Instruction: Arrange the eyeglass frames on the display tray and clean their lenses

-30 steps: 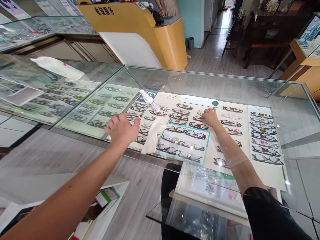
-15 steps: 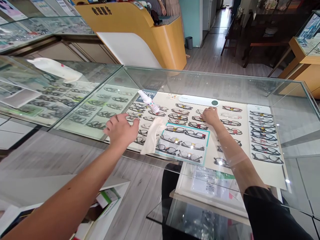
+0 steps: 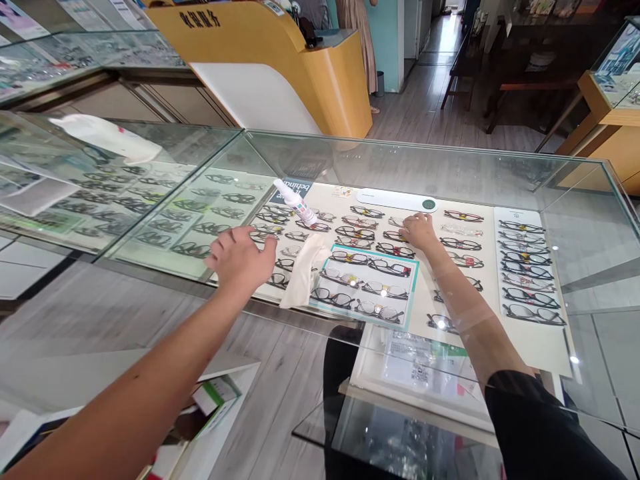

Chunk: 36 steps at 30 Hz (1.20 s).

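My right hand point(image 3: 418, 231) reaches inside the glass display case, its fingers closed at the end of a thin-framed pair of eyeglasses point(image 3: 397, 221) in the back part of a column. Part of that frame is hidden by the fingers. My left hand point(image 3: 241, 259) rests over the case's glass top with its fingers spread, holding nothing. To its right lie a crumpled pale cloth point(image 3: 303, 272) and a white spray bottle point(image 3: 296, 202), tilted in my view. Below them, several eyeglasses sit on a teal-bordered panel point(image 3: 414, 293).
A white strip point(image 3: 393, 199) lies at the case's back, and a white card with stacked eyeglasses point(image 3: 530, 271) at the right. On the left glass top is a white plastic bag point(image 3: 107, 138). Beyond stands a yellow counter point(image 3: 335, 87), with a person behind it.
My hands stay almost where they were; the view shifts very slightly. Behind the yellow counter, the person in a long pleated garment has moved a little to the right.
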Each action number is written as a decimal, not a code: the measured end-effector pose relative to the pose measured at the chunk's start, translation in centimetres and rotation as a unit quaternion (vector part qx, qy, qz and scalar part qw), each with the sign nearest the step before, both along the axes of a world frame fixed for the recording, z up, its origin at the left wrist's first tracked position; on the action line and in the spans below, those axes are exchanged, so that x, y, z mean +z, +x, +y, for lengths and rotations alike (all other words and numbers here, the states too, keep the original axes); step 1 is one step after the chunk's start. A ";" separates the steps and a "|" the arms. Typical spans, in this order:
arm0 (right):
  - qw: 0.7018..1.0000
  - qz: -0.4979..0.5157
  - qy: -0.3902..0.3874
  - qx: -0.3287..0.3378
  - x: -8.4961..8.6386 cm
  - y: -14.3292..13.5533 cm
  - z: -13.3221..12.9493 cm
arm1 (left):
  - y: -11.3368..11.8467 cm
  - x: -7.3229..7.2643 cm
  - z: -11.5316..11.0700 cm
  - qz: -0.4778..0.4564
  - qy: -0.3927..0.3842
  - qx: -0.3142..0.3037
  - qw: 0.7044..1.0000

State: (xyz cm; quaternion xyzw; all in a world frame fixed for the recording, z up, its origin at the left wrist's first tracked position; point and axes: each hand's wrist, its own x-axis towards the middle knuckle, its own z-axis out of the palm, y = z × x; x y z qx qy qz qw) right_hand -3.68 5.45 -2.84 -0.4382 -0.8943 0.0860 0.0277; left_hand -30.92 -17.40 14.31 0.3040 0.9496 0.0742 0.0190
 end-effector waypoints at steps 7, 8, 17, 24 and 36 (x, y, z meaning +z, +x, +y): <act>1.000 0.012 0.004 0.003 -0.3 0.3 0.0 | 0.5 0.4 0.1 -0.003 -0.011 0.006 1.000; 1.000 0.013 0.006 0.002 -0.3 0.3 0.0 | 0.5 0.4 0.1 -0.003 -0.012 0.007 1.000; 0.999 0.032 0.021 0.002 -0.6 -0.6 -0.3 | 0.0 -0.2 0.0 0.009 0.006 0.000 1.000; 0.999 0.031 0.020 -0.014 -0.6 -1.0 -0.4 | -0.4 -0.6 0.0 0.016 0.010 -0.006 1.000; 0.999 0.027 0.016 -0.040 -1.0 -1.1 -0.9 | -0.3 -0.7 0.2 0.016 0.019 -0.014 1.000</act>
